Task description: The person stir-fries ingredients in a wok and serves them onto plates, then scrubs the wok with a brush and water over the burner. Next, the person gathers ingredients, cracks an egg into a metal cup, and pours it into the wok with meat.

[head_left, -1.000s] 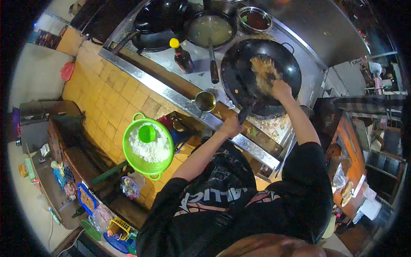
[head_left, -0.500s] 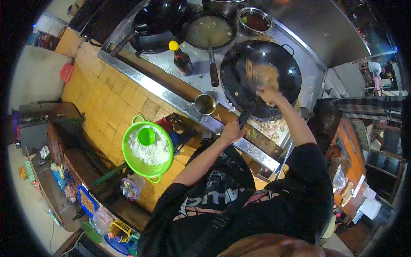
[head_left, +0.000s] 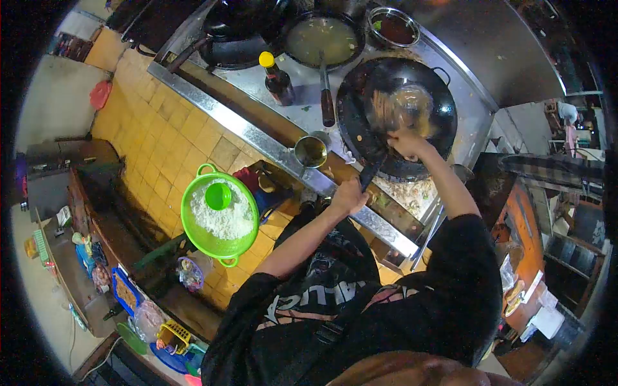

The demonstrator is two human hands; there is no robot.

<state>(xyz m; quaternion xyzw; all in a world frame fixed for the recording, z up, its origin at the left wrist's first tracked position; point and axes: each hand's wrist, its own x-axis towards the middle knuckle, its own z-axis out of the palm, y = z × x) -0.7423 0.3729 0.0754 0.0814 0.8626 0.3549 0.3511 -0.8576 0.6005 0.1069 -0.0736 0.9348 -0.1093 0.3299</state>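
A large black wok (head_left: 351, 116) rests tilted on the stove, with shiny liquid (head_left: 415, 103) swirling inside. My left hand (head_left: 349, 197) is wrapped round its dark handle (head_left: 369, 172) near the stove's front edge. Over the inside of the wok, my right hand (head_left: 410, 145) is closed on a tan brush (head_left: 383, 106) with long bristles. Motion blurs this brush, and my fingers hide its grip. A metal cup (head_left: 311, 152) of yellowish liquid sits on the stove's edge, left of the wok.
Behind stand a pan of cloudy liquid (head_left: 324, 44), a yellow-capped bottle (head_left: 278, 80) and a metal bowl (head_left: 394, 27) of dark red liquid. A green basin (head_left: 190, 212) holds white powder and a green cup (head_left: 219, 196), left of my legs. The metal stove edge (head_left: 238, 132) runs diagonally.
The brush and my right hand have moved slightly within the wok. Glossy liquid shows more clearly there. My left hand stays on the handle; the whole view has shifted a little.
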